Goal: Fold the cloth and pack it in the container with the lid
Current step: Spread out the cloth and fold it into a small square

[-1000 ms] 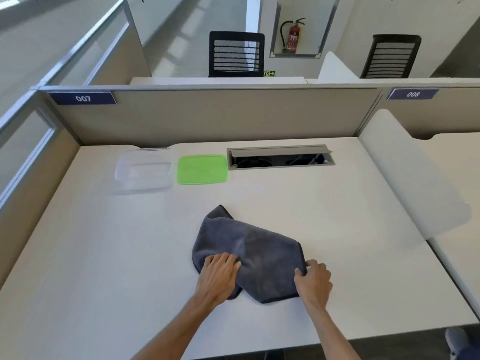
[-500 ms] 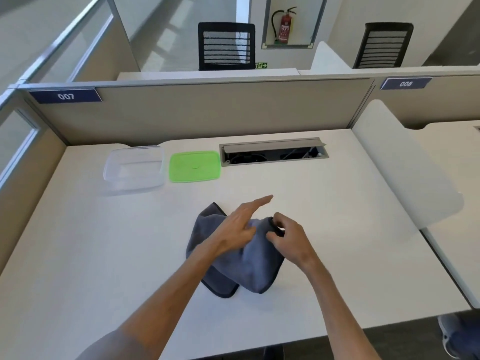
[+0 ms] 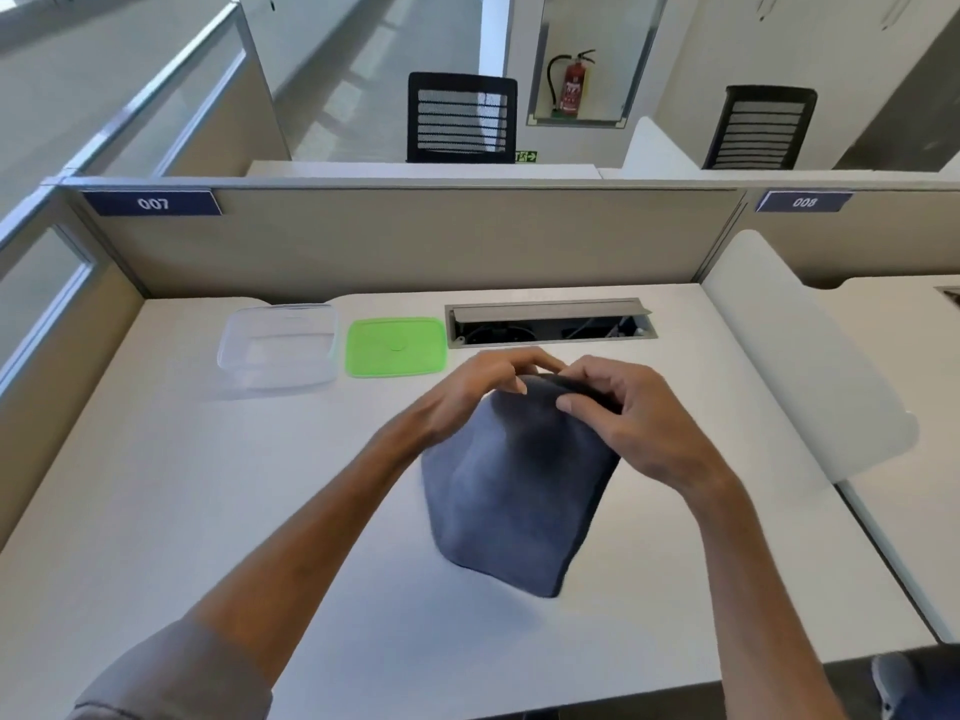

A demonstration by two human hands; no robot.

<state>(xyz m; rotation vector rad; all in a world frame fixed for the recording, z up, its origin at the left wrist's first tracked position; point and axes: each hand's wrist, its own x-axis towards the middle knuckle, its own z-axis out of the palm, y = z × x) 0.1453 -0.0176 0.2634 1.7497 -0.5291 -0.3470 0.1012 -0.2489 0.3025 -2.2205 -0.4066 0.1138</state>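
Head view: my left hand (image 3: 470, 394) and right hand (image 3: 631, 415) pinch the soft grey cloth (image 3: 514, 485), its 12 o'clock edge hidden, 5 o'clock corner blurred.

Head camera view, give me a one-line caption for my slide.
Both hands, left hand and right hand, pinch the gray cloth by its top edge above the desk, clear container and green lid waiting behind.
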